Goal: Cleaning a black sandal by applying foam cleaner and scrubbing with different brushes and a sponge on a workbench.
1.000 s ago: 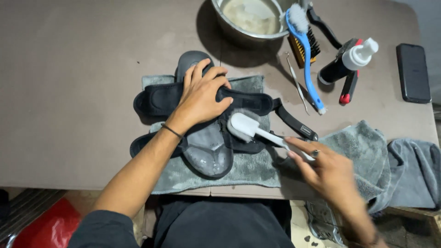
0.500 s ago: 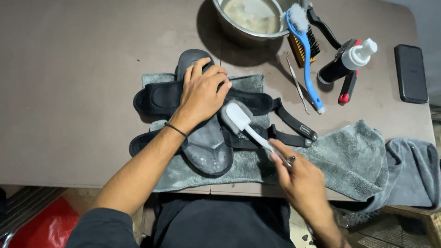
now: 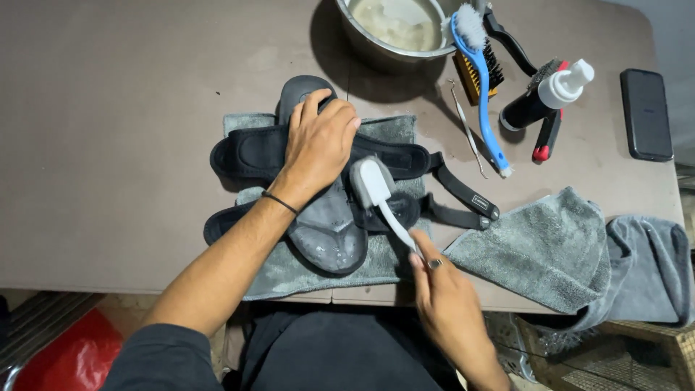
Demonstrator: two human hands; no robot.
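Two hands work a black sandal [image 3: 329,224] on a grey towel [image 3: 384,130] at table centre: your left hand [image 3: 318,145] presses flat, your right hand [image 3: 445,297] grips a white brush [image 3: 373,181] at four o'clock; keep strokes short.

both forearms are bare. the left hand [image 3: 318,145] has a thin dark band at the wrist and a dark sleeve pushed up near the elbow. the right hand [image 3: 449,304] wears a finger ring.
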